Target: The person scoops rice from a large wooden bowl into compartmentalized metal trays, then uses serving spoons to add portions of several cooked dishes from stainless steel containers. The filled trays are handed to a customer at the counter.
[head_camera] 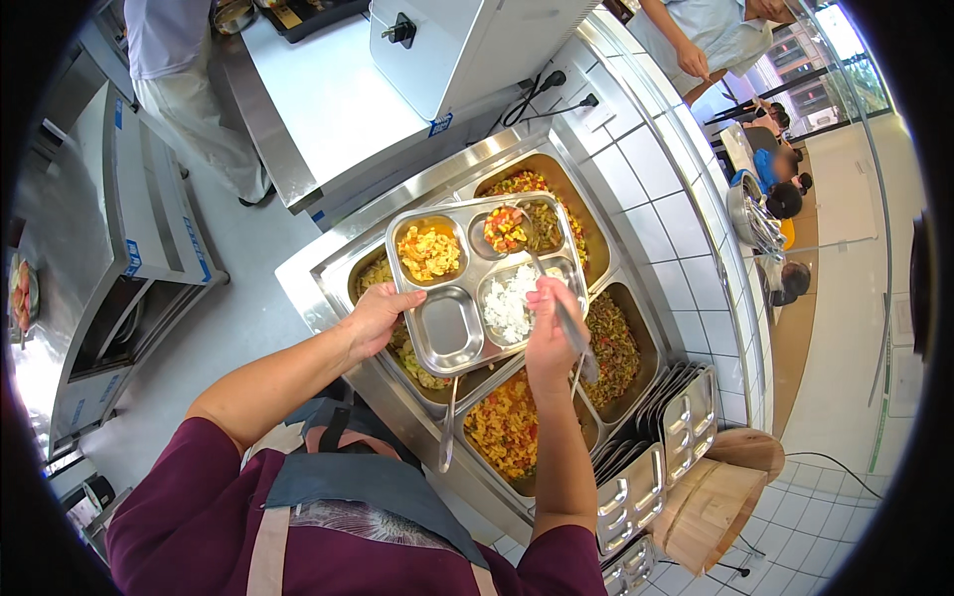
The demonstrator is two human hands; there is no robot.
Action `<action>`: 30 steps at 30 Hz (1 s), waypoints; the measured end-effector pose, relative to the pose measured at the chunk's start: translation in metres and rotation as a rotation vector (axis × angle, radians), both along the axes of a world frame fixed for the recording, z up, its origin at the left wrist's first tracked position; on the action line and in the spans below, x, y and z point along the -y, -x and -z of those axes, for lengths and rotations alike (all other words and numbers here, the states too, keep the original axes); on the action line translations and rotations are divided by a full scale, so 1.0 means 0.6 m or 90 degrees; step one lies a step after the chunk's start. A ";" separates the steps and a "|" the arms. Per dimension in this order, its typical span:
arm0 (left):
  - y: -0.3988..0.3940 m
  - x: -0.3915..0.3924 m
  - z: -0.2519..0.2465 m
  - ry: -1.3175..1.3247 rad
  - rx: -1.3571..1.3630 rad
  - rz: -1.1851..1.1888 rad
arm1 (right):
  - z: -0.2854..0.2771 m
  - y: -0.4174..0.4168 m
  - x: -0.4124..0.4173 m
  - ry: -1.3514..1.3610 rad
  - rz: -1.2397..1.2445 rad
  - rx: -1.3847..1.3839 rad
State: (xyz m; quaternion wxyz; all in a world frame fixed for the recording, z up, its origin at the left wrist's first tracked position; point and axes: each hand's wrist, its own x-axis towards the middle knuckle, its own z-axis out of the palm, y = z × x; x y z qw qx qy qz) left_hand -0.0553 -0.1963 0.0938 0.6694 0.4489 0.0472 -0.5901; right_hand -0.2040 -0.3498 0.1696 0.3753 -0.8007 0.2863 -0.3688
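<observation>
My left hand [381, 316] grips the near left edge of a compartmented stainless steel tray [456, 277], held over the food pans. Scrambled egg [428, 253] fills one compartment, white rice [511, 302] another, chopped green vegetables [545, 223] a third; the near left compartment is bare. My right hand [553, 328] is closed around the handle of a metal serving spoon [572, 324]. Its bowl is over the far compartments, beside diced red and yellow food [504, 229]; whether this lies in the spoon or the tray I cannot tell. Another serving spoon [447, 439] rests in a near pan.
Below the tray are pans of egg and tomato [503, 432], minced greens [615, 350] and mixed diced vegetables [522, 182]. Stacked compartment trays [689, 417] and a wooden bucket [712, 514] stand at right. A person [708, 45] is beyond the tiled counter; another [186, 97] stands at upper left.
</observation>
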 end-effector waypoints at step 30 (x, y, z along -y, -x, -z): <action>-0.015 -0.005 0.001 0.008 0.009 -0.019 | -0.002 0.055 0.096 -0.490 0.165 0.295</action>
